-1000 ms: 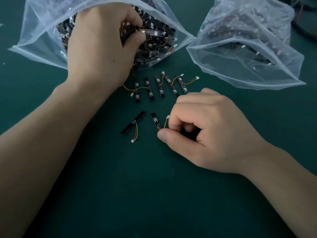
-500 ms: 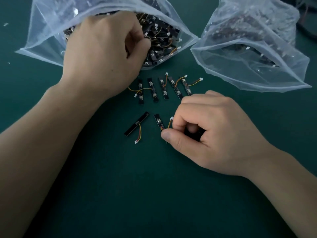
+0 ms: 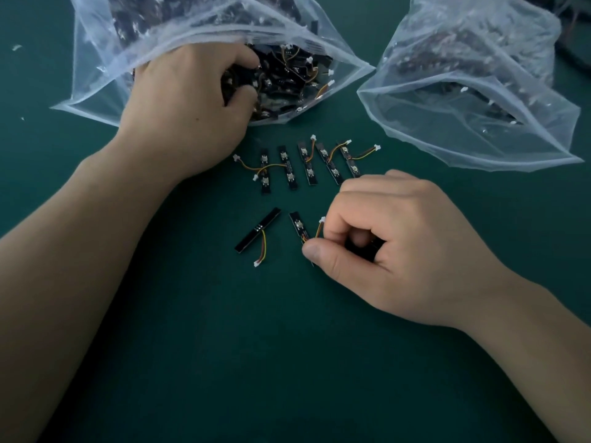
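1. Digging into the left bag (image 3: 96,59) at the upper left of the frame is the left hand (image 3: 188,113), knuckles up, half under the plastic.
2. Its fingers (image 3: 243,57) and thumb are curled tight round a clump (image 3: 233,79) of black strips and wires, right at the bag's open mouth.
3. The right hand (image 3: 393,251) sits centre right, heel down on the green tabletop (image 3: 287,362).
4. Its thumb and index finger are pinched together on the wire (image 3: 318,231) end of a strip (image 3: 298,226). The strip itself lies flat on the tabletop just left of the thumb tip, slanting toward the upper left.
5. The other fingers of that hand are curled in with something dark tucked under them, can't tell what.
6. A second strip (image 3: 257,230) lies just left of the pinched one, slanted the other way. Its wire and white plug trail toward the bottom of the frame, and it touches neither hand.
7. A row (image 3: 289,167) of five strips lies side by side mid-frame, between the left bag and the right hand, with their wires looping over each other.
8. The right bag (image 3: 463,107) is at the upper right, mouth open toward the row. There are more strips inside, hazy through the plastic.
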Motion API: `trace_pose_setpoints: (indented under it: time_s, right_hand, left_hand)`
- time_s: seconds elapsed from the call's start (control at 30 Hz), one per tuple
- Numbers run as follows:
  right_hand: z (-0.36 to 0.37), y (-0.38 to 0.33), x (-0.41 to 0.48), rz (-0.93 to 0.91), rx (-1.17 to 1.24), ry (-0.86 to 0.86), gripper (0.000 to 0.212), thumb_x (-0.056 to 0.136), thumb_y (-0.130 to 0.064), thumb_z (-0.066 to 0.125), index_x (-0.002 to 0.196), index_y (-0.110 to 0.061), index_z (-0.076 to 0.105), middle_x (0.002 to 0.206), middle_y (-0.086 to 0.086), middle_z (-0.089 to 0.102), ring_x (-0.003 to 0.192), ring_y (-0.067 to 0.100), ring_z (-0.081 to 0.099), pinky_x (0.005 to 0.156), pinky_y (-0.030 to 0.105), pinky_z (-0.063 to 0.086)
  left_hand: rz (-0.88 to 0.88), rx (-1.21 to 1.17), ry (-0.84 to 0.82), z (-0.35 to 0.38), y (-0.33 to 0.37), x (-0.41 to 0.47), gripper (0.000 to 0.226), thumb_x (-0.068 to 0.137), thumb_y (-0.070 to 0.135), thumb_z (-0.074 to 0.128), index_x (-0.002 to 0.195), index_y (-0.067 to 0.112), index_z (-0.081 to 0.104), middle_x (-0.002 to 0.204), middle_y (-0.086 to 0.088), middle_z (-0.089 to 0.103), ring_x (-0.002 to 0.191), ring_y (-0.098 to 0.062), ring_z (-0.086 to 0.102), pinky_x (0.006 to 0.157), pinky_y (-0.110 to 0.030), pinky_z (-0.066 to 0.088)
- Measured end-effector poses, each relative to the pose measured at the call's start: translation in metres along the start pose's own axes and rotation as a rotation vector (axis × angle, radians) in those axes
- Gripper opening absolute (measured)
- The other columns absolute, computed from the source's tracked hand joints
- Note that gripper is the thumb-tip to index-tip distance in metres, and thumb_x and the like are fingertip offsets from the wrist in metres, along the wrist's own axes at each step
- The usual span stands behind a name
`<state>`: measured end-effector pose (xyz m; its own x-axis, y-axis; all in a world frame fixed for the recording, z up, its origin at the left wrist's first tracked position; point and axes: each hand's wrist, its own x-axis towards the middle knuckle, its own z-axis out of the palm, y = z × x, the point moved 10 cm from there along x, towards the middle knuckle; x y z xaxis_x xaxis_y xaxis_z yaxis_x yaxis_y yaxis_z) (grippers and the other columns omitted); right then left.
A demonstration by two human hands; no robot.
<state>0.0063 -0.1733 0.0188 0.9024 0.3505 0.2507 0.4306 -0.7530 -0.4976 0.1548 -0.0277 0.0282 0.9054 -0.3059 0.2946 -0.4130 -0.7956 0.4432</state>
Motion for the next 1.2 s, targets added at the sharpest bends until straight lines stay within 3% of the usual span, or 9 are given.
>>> trace_pose_setpoints:
  time_s: [0.13, 0.2, 0.27, 0.33, 0.5, 0.63, 0.8, 1.03, 1.2]
  right_hand:
    - [0.001, 0.001, 0.000, 0.008, 0.003, -0.008, 0.030, 0.093, -0.036, 0.072, 0.071, -0.020, 0.059, 0.068, -0.009, 0.054, 0.065, 0.014, 0.051, 0.071, 0.042, 0.043]
    - [0.001, 0.001, 0.000, 0.011, 0.002, -0.007, 0.030, 0.093, -0.037, 0.072, 0.071, -0.021, 0.059, 0.068, -0.009, 0.054, 0.065, 0.014, 0.051, 0.071, 0.041, 0.043]
    - [0.001, 0.001, 0.000, 0.014, 0.003, -0.007, 0.030, 0.093, -0.037, 0.072, 0.071, -0.021, 0.059, 0.068, -0.009, 0.054, 0.065, 0.014, 0.051, 0.071, 0.041, 0.043]
    - [0.001, 0.001, 0.000, 0.013, 0.004, -0.008, 0.030, 0.093, -0.037, 0.072, 0.071, -0.021, 0.059, 0.068, -0.009, 0.055, 0.066, 0.014, 0.051, 0.071, 0.041, 0.044]
    - [0.002, 0.002, -0.001, 0.018, 0.010, -0.008, 0.030, 0.093, -0.037, 0.072, 0.071, -0.021, 0.059, 0.068, -0.009, 0.054, 0.066, 0.015, 0.052, 0.071, 0.041, 0.044]
    - [0.001, 0.002, 0.000, 0.019, 0.014, -0.006, 0.030, 0.093, -0.037, 0.072, 0.071, -0.021, 0.059, 0.069, -0.008, 0.055, 0.066, 0.015, 0.052, 0.071, 0.040, 0.044]
    - [0.002, 0.002, 0.000, 0.016, 0.016, -0.009, 0.030, 0.093, -0.037, 0.072, 0.071, -0.021, 0.059, 0.069, -0.009, 0.054, 0.066, 0.015, 0.051, 0.071, 0.041, 0.045]
    - [0.001, 0.002, 0.000, 0.009, 0.013, 0.000, 0.031, 0.093, -0.037, 0.072, 0.071, -0.021, 0.059, 0.069, -0.009, 0.053, 0.066, 0.015, 0.051, 0.070, 0.041, 0.045]
    - [0.001, 0.002, -0.001, 0.002, 0.018, 0.006, 0.031, 0.094, -0.037, 0.073, 0.071, -0.020, 0.059, 0.069, -0.009, 0.054, 0.066, 0.014, 0.051, 0.070, 0.041, 0.045]
  left_hand:
    - [-0.007, -0.043, 0.137, -0.011, -0.007, 0.003, 0.022, 0.097, 0.024, 0.066, 0.117, 0.024, 0.075, 0.108, 0.013, 0.065, 0.103, -0.006, 0.058, 0.093, -0.022, 0.042]
    - [-0.015, -0.074, 0.138, -0.011, -0.008, 0.001, 0.021, 0.094, 0.016, 0.060, 0.103, 0.023, 0.078, 0.091, 0.015, 0.065, 0.082, 0.003, 0.052, 0.077, -0.020, 0.041]
    - [-0.025, -0.137, 0.094, -0.008, -0.007, -0.001, 0.030, 0.088, 0.010, 0.050, 0.089, 0.026, 0.077, 0.069, 0.019, 0.061, 0.064, -0.009, 0.052, 0.062, -0.021, 0.037]
    - [-0.032, -0.183, 0.052, -0.005, -0.006, -0.003, 0.035, 0.084, 0.012, 0.045, 0.080, 0.024, 0.077, 0.057, 0.026, 0.059, 0.072, -0.012, 0.058, 0.071, -0.023, 0.038]
    - [-0.074, -0.185, -0.001, -0.001, -0.004, -0.002, 0.045, 0.087, 0.026, 0.041, 0.104, 0.032, 0.082, 0.093, 0.019, 0.073, 0.064, 0.009, 0.059, 0.077, -0.024, 0.049]
    - [-0.069, -0.064, -0.030, 0.003, -0.002, -0.002, 0.048, 0.092, 0.034, 0.043, 0.128, 0.036, 0.074, 0.124, 0.008, 0.073, 0.121, -0.022, 0.063, 0.117, -0.055, 0.040]
    - [0.040, -0.086, 0.059, -0.008, 0.007, -0.004, 0.029, 0.092, 0.027, 0.048, 0.108, 0.027, 0.073, 0.099, 0.007, 0.069, 0.109, -0.024, 0.062, 0.113, -0.050, 0.037]
    - [0.252, 0.065, -0.119, 0.017, 0.038, -0.014, 0.043, 0.104, 0.049, 0.039, 0.112, 0.030, 0.077, 0.158, 0.007, 0.045, 0.149, -0.024, 0.027, 0.120, -0.059, 0.019]
    - [0.340, 0.099, -0.118, 0.016, 0.043, -0.013, 0.055, 0.109, 0.050, 0.032, 0.111, 0.020, 0.079, 0.138, 0.015, 0.066, 0.138, -0.030, 0.040, 0.113, -0.065, 0.031]
